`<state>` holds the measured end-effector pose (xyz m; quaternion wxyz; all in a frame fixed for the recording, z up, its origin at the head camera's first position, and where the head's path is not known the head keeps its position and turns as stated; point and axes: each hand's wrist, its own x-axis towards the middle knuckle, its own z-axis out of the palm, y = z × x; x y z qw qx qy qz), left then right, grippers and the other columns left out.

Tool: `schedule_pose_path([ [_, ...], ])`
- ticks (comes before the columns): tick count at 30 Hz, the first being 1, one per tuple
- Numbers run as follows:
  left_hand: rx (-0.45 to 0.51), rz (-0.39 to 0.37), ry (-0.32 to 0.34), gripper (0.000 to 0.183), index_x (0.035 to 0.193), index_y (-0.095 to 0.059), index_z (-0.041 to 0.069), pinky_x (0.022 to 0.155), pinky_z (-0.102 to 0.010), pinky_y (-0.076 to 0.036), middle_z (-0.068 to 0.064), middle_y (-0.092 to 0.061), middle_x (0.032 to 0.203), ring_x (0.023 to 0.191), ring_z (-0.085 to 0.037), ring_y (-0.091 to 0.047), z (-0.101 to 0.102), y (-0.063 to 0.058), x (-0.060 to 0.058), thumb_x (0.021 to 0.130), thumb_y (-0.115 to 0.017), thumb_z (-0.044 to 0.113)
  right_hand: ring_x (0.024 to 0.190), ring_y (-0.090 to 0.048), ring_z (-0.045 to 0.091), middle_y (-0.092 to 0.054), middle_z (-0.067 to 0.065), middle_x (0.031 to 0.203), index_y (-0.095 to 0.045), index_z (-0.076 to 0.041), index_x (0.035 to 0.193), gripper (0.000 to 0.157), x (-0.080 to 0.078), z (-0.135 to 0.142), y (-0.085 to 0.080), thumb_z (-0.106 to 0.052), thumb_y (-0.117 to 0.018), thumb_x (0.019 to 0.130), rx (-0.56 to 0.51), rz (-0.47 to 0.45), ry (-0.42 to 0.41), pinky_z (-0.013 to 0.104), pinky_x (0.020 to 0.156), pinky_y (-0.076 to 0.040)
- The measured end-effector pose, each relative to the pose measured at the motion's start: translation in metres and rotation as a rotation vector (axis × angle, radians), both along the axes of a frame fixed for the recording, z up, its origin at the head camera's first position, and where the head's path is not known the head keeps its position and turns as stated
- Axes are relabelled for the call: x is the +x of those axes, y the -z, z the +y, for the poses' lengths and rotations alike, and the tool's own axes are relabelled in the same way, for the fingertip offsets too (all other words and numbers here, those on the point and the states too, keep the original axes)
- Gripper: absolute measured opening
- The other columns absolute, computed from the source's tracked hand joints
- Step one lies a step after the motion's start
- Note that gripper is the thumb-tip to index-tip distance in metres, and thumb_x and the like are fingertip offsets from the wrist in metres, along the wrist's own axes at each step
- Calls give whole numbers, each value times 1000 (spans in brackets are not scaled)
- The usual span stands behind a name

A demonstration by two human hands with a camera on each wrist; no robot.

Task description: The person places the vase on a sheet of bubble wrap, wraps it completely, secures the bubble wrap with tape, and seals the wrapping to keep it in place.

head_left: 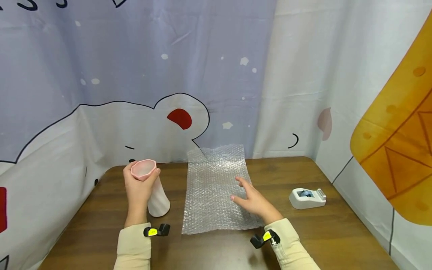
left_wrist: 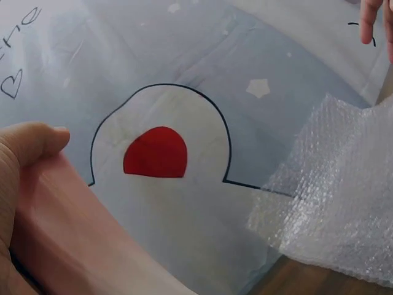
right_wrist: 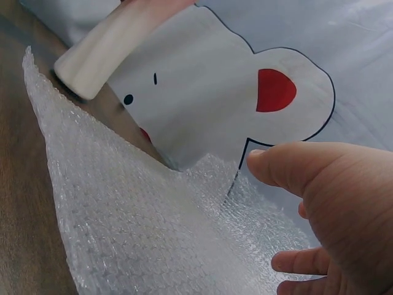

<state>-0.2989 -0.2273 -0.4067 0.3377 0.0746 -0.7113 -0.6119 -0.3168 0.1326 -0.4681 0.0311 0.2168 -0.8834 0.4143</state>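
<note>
My left hand (head_left: 137,192) grips a vase (head_left: 158,201) just below its octagonal pink rim, with the thumb on the near side. The vase fades from pink at the mouth to white at the base and tilts, its base low over the table at the left. A sheet of bubble wrap (head_left: 212,202) lies flat in the middle, its far end reaching up against the curtain. Over the right part of that sheet hovers my right hand (head_left: 254,201), fingers and thumb spread and holding nothing. In the right wrist view the vase (right_wrist: 113,52) shows beyond the wrap.
A white tape dispenser (head_left: 305,201) with a blue roll core stands on the right side of the brown wooden table (head_left: 287,172). Behind the table and along its sides hangs a printed curtain (head_left: 135,56). Both wrists carry small black cameras.
</note>
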Motion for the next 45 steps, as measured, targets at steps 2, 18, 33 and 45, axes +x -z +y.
schedule_pose_path([
  [2, 42, 45, 23, 81, 132, -35, 12, 84, -34, -42, -6, -43, 121, 105, -20, -45, 1, -4, 1, 67, -82, 18, 121, -41, 36, -41, 10, 136, -30, -22, 141, 70, 0, 1, 0, -42, -64, 83, 3, 4, 3, 51, 94, -36],
  [18, 438, 352, 450, 60, 128, -38, 0, 75, -28, -47, -16, -42, 118, 101, -26, -46, 43, -17, 11, 75, -64, -11, 123, -40, 29, -40, 5, 136, -27, -23, 143, 86, 3, -5, 0, -49, -71, 74, -10, 30, -34, 50, 96, -33],
  [33, 505, 448, 695, 66, 130, -27, -12, 77, -28, -46, -17, -46, 115, 99, -24, -49, 119, 5, 13, 73, -61, -10, 120, -42, 25, -41, 5, 136, -16, -34, 143, 106, 10, -32, 3, -55, -78, 60, -32, 87, -152, 46, 94, -36],
  [45, 552, 410, 802, 62, 131, -29, -8, 79, -31, -47, -17, -46, 117, 101, -24, -51, 134, 13, 21, 76, -57, -6, 85, -54, 10, -56, -7, 108, -37, -30, 136, 90, 14, -41, 5, -48, -81, 59, -33, 244, -198, 29, 70, -46],
])
